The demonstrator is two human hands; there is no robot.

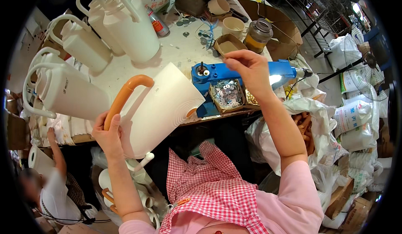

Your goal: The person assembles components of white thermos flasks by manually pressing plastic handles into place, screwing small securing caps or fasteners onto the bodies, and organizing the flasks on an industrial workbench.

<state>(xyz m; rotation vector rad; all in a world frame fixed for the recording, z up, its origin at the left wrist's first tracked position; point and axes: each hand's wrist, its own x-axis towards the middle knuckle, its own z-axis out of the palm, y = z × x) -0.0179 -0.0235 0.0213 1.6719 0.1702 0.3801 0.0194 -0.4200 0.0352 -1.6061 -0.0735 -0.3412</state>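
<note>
My left hand (pixel 108 130) grips the lower end of the orange handle (pixel 124 97) of a white plastic jug body (pixel 161 108), which lies tilted across the table edge with its round base toward the blue tool. My right hand (pixel 247 66) hovers over the blue bench tool (pixel 222 71), fingers pinched together on something too small to make out. Just below it sits a small cardboard tray of silvery washers (pixel 227 94) and another tray of gold-coloured parts (pixel 252 101).
Several finished white jugs (pixel 125 23) stand at the table's back left. Cups (pixel 233 25), a jar (pixel 257 34) and cardboard boxes crowd the back. White sacks (pixel 351 117) and bags of orange handles (pixel 303 127) lie at right. Another person (pixel 52 184) crouches at lower left.
</note>
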